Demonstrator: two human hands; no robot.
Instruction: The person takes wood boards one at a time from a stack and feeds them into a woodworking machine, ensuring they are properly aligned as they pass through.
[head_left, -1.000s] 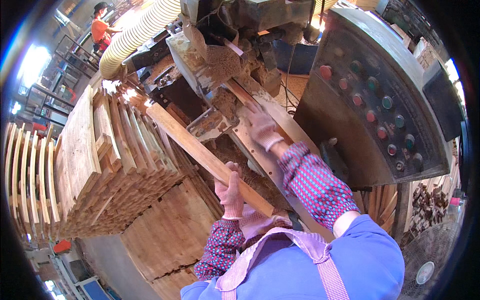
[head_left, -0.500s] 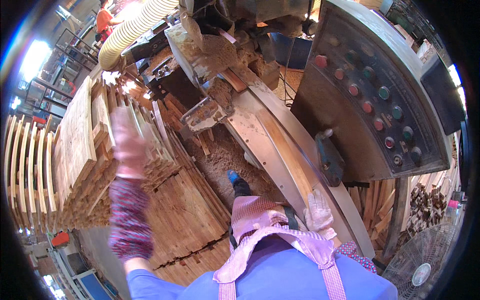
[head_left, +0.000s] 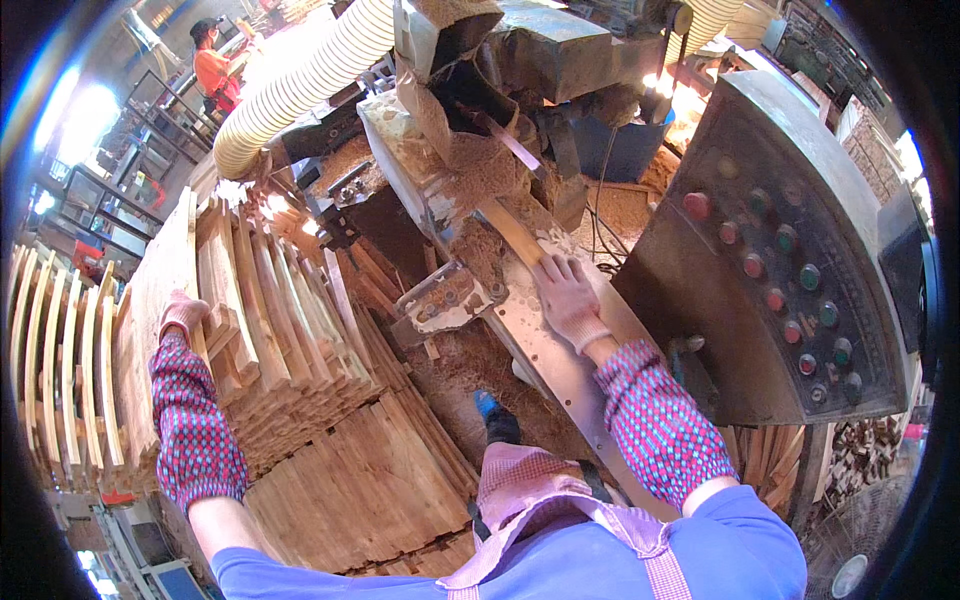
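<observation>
My right hand [head_left: 570,302], in a pale work glove, lies over the near end of a wooden strip [head_left: 513,232]. Its fingers are stretched out and a little apart, touching the wood. The strip rests on the metal bed [head_left: 560,368] of a woodworking machine, its far end under the sawdust-covered head [head_left: 480,170]. To the left, my gloved left hand [head_left: 183,312] is closed at the edge of a wooden board [head_left: 178,255] on top of a stack. Its fingertips are partly hidden.
A control panel [head_left: 770,270] with red and green buttons stands on the right. A ribbed hose [head_left: 300,90] arches at the far left, near a person in orange [head_left: 215,70]. More stacked boards [head_left: 350,490] lie below. A fan [head_left: 850,560] is at lower right.
My right hand has moved forward along the bed, and the strip has slid farther under the machine head. My left hand has moved left and down to the stacked boards.
</observation>
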